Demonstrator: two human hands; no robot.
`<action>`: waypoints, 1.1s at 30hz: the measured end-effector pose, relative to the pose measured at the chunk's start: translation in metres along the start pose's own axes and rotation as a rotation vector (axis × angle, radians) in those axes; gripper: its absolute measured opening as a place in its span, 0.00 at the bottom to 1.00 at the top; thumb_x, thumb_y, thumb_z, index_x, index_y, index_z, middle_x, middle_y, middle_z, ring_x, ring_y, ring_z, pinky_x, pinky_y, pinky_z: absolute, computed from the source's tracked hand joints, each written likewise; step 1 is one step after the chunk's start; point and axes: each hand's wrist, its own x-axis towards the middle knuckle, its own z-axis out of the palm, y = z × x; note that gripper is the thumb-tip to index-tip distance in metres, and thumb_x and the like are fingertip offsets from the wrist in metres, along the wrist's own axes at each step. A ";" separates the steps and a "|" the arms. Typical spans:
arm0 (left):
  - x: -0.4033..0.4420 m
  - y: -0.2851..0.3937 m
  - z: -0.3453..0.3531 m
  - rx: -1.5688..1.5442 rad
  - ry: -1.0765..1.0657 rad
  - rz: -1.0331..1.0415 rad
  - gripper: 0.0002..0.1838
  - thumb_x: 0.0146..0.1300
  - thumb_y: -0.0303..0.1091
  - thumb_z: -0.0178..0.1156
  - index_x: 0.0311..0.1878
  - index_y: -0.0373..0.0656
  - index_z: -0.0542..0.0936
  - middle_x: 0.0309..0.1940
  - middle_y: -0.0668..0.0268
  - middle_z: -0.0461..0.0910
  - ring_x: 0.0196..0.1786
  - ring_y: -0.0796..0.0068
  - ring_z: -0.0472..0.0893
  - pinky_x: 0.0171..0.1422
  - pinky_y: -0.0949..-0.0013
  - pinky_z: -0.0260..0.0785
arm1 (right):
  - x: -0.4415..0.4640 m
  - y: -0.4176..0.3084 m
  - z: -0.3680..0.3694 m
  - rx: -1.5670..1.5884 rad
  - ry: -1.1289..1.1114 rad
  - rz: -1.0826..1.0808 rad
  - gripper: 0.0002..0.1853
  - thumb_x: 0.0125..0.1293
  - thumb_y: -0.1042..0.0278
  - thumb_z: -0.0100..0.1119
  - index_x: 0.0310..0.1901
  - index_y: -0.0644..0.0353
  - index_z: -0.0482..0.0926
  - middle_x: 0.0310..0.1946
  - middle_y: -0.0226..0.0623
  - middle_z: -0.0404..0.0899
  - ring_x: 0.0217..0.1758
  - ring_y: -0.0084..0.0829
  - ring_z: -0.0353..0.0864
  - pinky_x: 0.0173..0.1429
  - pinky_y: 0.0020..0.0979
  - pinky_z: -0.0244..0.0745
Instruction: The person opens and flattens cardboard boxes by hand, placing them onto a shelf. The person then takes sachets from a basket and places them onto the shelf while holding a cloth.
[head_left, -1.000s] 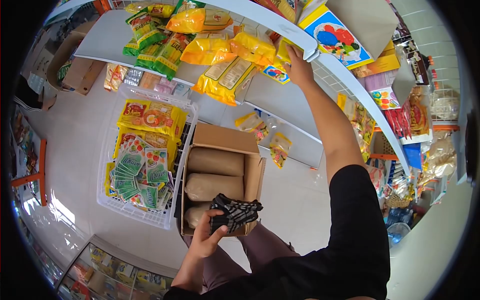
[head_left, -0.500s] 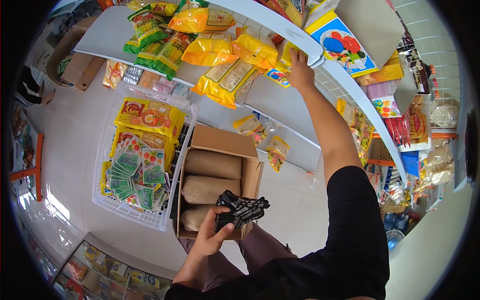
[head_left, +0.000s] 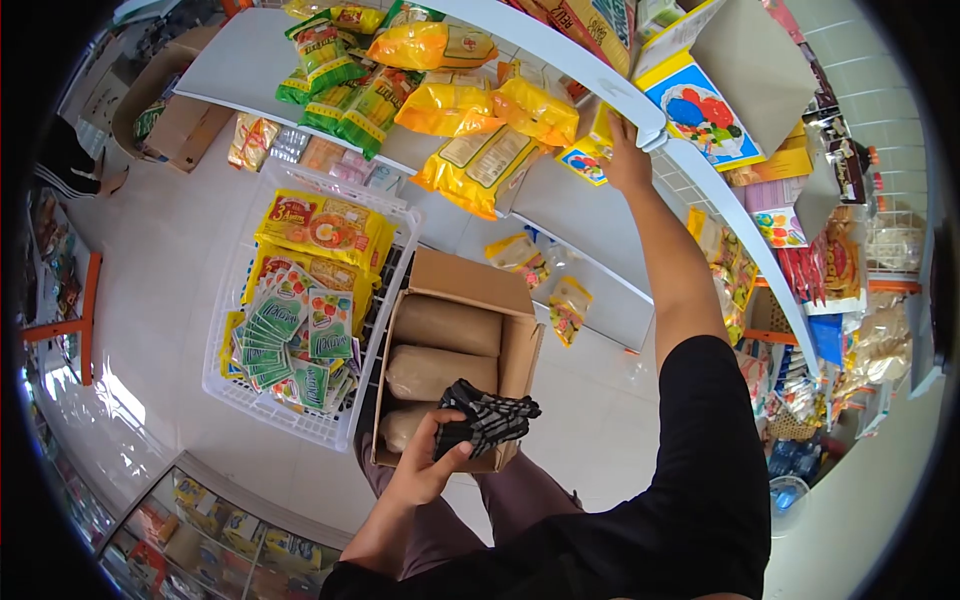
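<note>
My left hand (head_left: 430,465) is closed on a bunched black striped cloth (head_left: 488,418), over the near end of an open cardboard box (head_left: 520,360). Wrapped brown packs (head_left: 445,326) lie in that box. My right hand (head_left: 628,160) reaches up to the shelf, its fingers on a yellow box (head_left: 600,132) with a colourful picture on its lower part. Its fingertips are partly hidden by the shelf's edge. Left of that box, yellow-orange bags (head_left: 480,165) lie on the shelf (head_left: 580,220).
A white crate (head_left: 215,350) holds noodle packs (head_left: 325,232) and green sachets (head_left: 275,325). Green packs (head_left: 378,108) are on the shelf. A glass case (head_left: 190,530) stands lower left. Another person's foot (head_left: 112,180) shows at far left.
The view has shifted, so the shelf, crate and cardboard box appear farther right. My right hand remains at the yellow box and my left hand still holds the cloth.
</note>
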 end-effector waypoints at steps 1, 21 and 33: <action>0.000 -0.001 -0.001 -0.002 0.007 -0.002 0.20 0.66 0.28 0.60 0.59 0.39 0.68 0.45 0.69 0.72 0.47 0.81 0.71 0.54 0.76 0.63 | 0.003 -0.001 0.000 0.003 -0.003 -0.006 0.52 0.54 0.63 0.72 0.76 0.45 0.47 0.76 0.41 0.51 0.77 0.43 0.56 0.65 0.43 0.74; 0.002 0.097 -0.072 0.680 0.129 0.118 0.24 0.60 0.25 0.66 0.59 0.41 0.72 0.41 0.62 0.83 0.43 0.74 0.82 0.47 0.69 0.75 | -0.383 -0.190 -0.235 1.465 -0.863 0.277 0.25 0.58 0.66 0.69 0.56 0.66 0.75 0.44 0.39 0.82 0.48 0.29 0.79 0.57 0.32 0.73; 0.100 0.086 -0.232 1.721 0.205 -0.317 0.53 0.53 0.65 0.65 0.77 0.53 0.54 0.80 0.57 0.37 0.81 0.49 0.35 0.71 0.24 0.43 | -0.416 -0.232 -0.330 1.102 -0.614 0.384 0.29 0.59 0.61 0.67 0.60 0.62 0.71 0.47 0.51 0.81 0.52 0.47 0.82 0.57 0.39 0.74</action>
